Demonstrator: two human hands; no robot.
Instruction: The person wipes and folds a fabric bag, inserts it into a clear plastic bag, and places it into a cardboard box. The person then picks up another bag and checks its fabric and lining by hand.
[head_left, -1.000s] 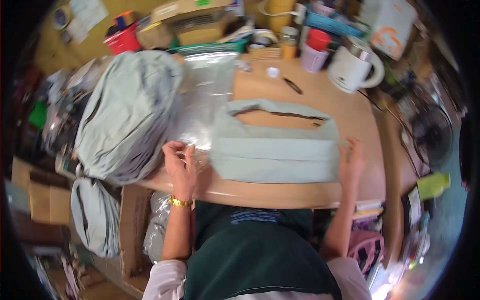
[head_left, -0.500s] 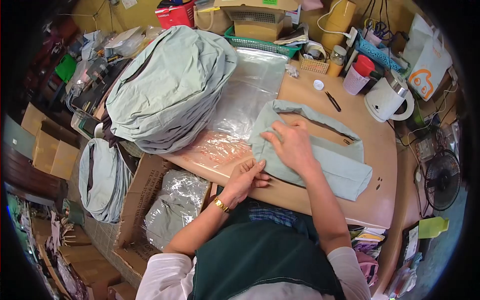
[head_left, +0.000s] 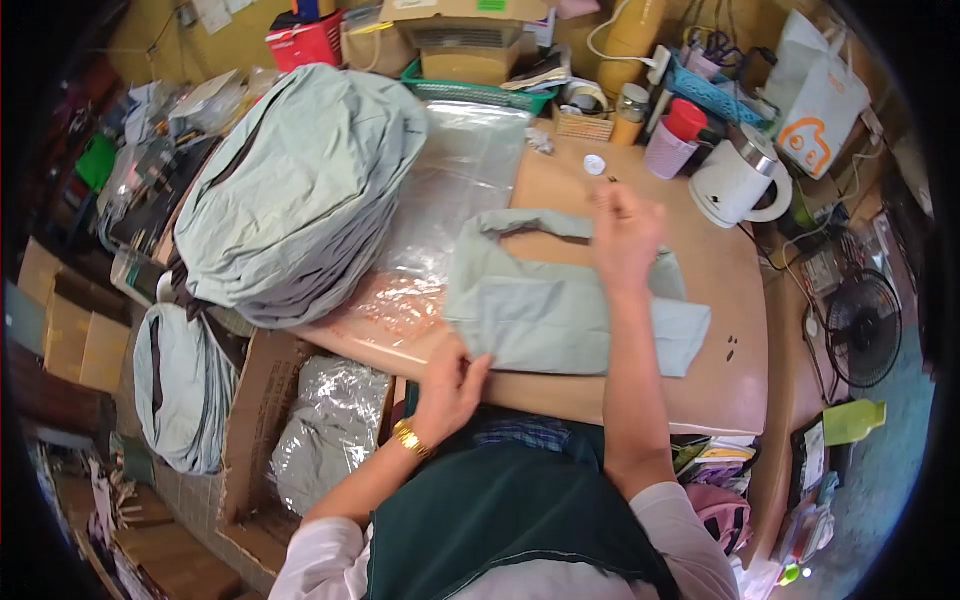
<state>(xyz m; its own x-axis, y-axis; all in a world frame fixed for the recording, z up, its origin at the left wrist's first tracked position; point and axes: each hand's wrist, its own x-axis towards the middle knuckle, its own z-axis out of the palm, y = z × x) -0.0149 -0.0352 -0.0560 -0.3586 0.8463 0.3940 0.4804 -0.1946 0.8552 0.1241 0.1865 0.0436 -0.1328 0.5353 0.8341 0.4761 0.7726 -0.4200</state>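
A pale grey-green sewn cloth piece (head_left: pixel 555 335) lies folded on the tabletop, with a loop-like band along its far side. My left hand (head_left: pixel 452 385), wearing a gold watch, is closed at the cloth's near left corner by the table edge. Over the far right of the cloth is my right hand (head_left: pixel 628 240), its fingers curled into a fist. Just past those fingers shows the dark tip of a small black tool (head_left: pixel 613 179); the rest is covered, so I cannot see whether it is gripped. A white round lid (head_left: pixel 594 165) lies beside it.
A tall stack of similar cloth (head_left: pixel 300 190) stands left on the table, beside clear plastic bags (head_left: pixel 440 190). Back right are a white kettle (head_left: pixel 735 180) and a pink cup (head_left: pixel 665 150). Below left, an open carton (head_left: pixel 255 430) holds plastic-wrapped cloth. A black fan (head_left: pixel 862 325) stands right.
My right hand has left the cloth and moved away from me to the black tool, covering most of it. My left hand stays near the cloth's corner. The whole view has shifted somewhat.
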